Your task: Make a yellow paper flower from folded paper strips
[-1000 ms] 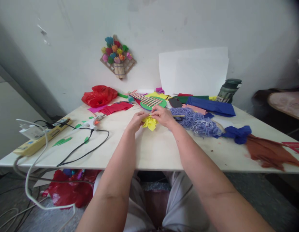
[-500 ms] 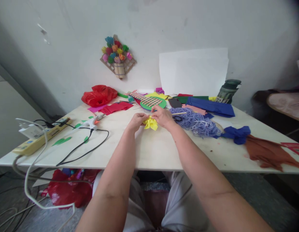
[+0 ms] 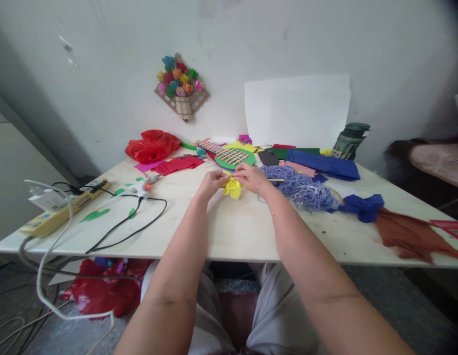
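In the head view a yellow paper flower [image 3: 232,188] with ruffled petals is held just above the table, between both hands. My left hand [image 3: 214,183] is closed in a pinch at its left upper edge. On the other side, my right hand [image 3: 250,177] pinches the flower's top, thumb and forefinger together. A thin pale stick [image 3: 276,180] juts out to the right from behind my right hand; its other end is hidden. Right of that hand lies a heap of lavender yarn [image 3: 302,190]. A green guitar-shaped craft piece [image 3: 234,157] lies just beyond the hands.
To the left are a white glue gun [image 3: 140,189] with a black cord, green paper leaves [image 3: 94,215] and a power strip [image 3: 66,209]. Red paper [image 3: 179,165] lies behind. Blue paper [image 3: 323,164], brown paper [image 3: 409,231] and a dark green bottle [image 3: 349,141] are at the right.
My right hand has shifted slightly, its fingers lower and flatter at the flower's top. The stick's visible end has dropped a little. The flower has turned slightly; my left hand has barely moved.
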`<state>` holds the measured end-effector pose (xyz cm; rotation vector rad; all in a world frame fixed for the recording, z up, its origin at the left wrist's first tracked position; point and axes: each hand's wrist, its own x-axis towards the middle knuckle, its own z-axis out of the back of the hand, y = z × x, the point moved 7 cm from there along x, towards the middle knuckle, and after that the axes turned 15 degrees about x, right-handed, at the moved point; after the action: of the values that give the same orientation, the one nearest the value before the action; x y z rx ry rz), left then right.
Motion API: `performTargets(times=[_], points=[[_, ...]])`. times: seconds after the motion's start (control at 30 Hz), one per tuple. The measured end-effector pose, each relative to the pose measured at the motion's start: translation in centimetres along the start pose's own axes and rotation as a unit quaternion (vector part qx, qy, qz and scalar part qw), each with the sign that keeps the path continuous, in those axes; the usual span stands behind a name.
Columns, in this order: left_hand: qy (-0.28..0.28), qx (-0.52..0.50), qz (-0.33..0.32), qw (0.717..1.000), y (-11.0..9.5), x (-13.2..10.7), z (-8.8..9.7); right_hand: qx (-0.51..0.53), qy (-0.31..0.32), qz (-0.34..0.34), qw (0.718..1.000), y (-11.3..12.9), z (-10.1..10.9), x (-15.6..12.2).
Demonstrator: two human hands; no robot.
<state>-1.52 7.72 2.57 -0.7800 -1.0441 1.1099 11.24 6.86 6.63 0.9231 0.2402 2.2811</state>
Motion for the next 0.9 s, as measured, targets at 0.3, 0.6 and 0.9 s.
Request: performTargets(times=[0.3,0.6,0.9], points=[[0.027,-0.041,0.017,0.999,0.4,-0.1,-0.3,-0.033,0.012,-0.003,0.999,0.6,-0.1,0.1],[0.047,-0.171,0.102,0.979,1.2,-0.5,-0.7,-0.042,-0.001,-0.003,0.999,1.5,0.1,0.1],[0.090,-0.228,0.137,0.960,2.2,-0.5,-1.6,-0.045,-0.013,-0.012,0.999,1.5,0.2,0.1]])
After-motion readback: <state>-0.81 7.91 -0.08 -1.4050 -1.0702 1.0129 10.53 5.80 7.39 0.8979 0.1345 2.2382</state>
